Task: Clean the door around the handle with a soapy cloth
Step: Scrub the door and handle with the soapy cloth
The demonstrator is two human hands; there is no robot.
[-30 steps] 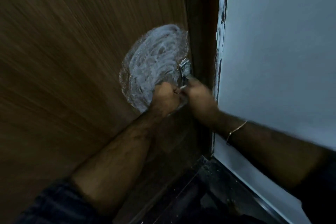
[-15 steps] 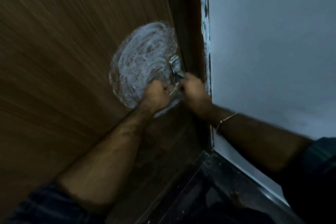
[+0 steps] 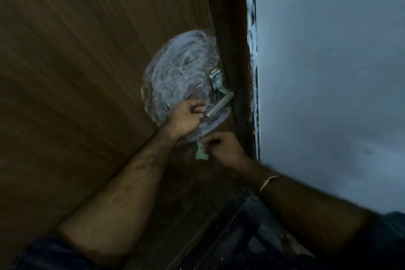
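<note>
A brown wooden door (image 3: 87, 94) carries a round patch of white soap foam (image 3: 179, 81) just left of its metal lever handle (image 3: 220, 103). My left hand (image 3: 185, 119) is at the lower edge of the foam, its fingers curled at the lever's free end. Below the foam, my right hand (image 3: 225, 148) pinches a small green cloth (image 3: 200, 153) that hangs from its fingers close to the door. The lever and its plate are uncovered and wet with foam.
The dark door frame (image 3: 236, 72) runs right of the handle. A pale blue-grey wall (image 3: 328, 72) with chipped paint along its edge fills the right side. Dark floor (image 3: 252, 237) lies below. A thin bracelet (image 3: 268, 182) circles my right wrist.
My right hand has come down off the handle with the green cloth, baring the lever. My left hand has stayed at the lever's end.
</note>
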